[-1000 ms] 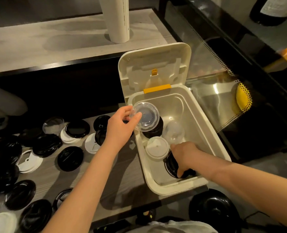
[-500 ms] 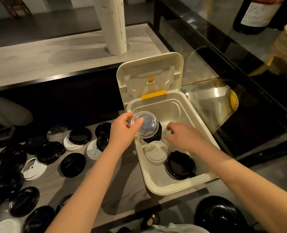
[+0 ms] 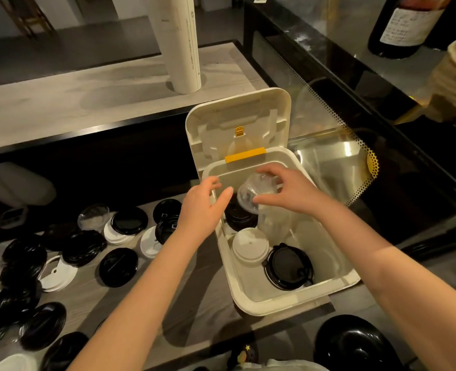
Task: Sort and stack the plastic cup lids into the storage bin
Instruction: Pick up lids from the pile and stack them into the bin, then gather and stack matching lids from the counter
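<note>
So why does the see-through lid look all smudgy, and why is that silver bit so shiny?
Head view: the clear lid, pinched by the right hand above the bin, is slightly blurred and see-through, so its edges fade. Head view again: the metal panel beside the bin reflects bright light as glare.

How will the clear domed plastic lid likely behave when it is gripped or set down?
Probably very light: the right hand holds the clear domed plastic lid with fingertips only. Its thin see-through wall likely flexes if squeezed. Its smooth round dome may slip or roll if set down tilted.
</note>
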A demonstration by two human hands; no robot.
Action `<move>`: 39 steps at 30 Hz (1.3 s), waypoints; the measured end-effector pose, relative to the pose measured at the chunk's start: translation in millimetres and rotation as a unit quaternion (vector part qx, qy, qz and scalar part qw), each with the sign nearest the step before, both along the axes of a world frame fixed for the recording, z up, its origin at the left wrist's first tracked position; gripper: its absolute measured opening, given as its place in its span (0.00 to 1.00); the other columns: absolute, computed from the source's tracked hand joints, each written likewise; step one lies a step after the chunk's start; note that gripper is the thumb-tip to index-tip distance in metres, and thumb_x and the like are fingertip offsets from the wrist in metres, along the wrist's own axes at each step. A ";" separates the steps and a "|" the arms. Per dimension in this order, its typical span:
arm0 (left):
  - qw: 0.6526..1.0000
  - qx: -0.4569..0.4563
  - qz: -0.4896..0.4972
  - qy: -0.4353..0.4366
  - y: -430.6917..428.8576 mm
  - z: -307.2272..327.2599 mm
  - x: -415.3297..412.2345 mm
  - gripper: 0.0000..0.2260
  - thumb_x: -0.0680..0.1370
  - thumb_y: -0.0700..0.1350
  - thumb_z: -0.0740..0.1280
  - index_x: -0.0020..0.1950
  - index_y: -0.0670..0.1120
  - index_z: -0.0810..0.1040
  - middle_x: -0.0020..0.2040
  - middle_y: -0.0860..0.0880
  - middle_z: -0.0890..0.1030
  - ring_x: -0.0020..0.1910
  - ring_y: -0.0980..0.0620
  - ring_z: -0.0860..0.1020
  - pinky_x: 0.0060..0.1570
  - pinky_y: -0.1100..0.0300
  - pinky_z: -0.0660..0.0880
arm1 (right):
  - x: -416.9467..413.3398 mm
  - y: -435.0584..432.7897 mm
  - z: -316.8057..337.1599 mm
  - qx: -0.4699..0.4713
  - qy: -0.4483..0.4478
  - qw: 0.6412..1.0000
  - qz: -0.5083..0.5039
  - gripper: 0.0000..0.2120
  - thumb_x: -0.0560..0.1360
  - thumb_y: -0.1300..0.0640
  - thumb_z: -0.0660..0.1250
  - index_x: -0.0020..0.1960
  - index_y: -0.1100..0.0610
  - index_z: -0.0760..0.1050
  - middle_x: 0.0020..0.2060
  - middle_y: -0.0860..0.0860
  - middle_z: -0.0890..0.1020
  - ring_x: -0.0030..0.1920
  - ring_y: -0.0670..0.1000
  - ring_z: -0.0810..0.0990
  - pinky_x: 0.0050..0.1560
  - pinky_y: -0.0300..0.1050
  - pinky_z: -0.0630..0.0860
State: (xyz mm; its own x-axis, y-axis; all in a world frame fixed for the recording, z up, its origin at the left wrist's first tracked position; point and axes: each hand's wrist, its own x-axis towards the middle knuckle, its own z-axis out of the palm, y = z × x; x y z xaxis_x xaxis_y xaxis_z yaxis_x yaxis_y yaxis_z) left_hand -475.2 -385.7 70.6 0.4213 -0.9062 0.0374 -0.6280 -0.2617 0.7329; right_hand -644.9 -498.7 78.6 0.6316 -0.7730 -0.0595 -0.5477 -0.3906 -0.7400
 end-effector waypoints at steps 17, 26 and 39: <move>0.963 0.104 -0.102 -0.227 12.2 -25.9 20.9 0.28 0.79 0.58 0.59 0.75 0.49 0.59 0.77 0.51 0.56 0.76 0.52 0.49 0.73 0.47 0.55 | 11.8 -3.8 -61.3 -0.035 0.389 0.921 0.011 0.31 0.75 0.48 0.66 0.73 0.55 0.59 0.61 0.57 0.73 0.60 0.58 0.75 0.52 0.49 0.74; 0.958 0.124 -0.071 -0.248 21.2 -17.8 38.1 0.28 0.79 0.60 0.56 0.76 0.50 0.56 0.78 0.51 0.53 0.77 0.51 0.47 0.72 0.47 0.53 | 34.6 11.8 -18.7 -0.125 0.240 0.962 0.018 0.26 0.75 0.44 0.64 0.68 0.56 0.65 0.62 0.54 0.72 0.63 0.57 0.70 0.58 0.53 0.73; 0.956 0.169 0.115 -0.211 151.4 -13.1 125.8 0.27 0.78 0.57 0.60 0.74 0.45 0.63 0.75 0.48 0.63 0.76 0.49 0.55 0.73 0.49 0.57 | 157.4 103.6 9.7 -0.218 0.064 0.950 0.213 0.23 0.78 0.48 0.62 0.70 0.52 0.66 0.65 0.50 0.73 0.65 0.53 0.70 0.60 0.50 0.73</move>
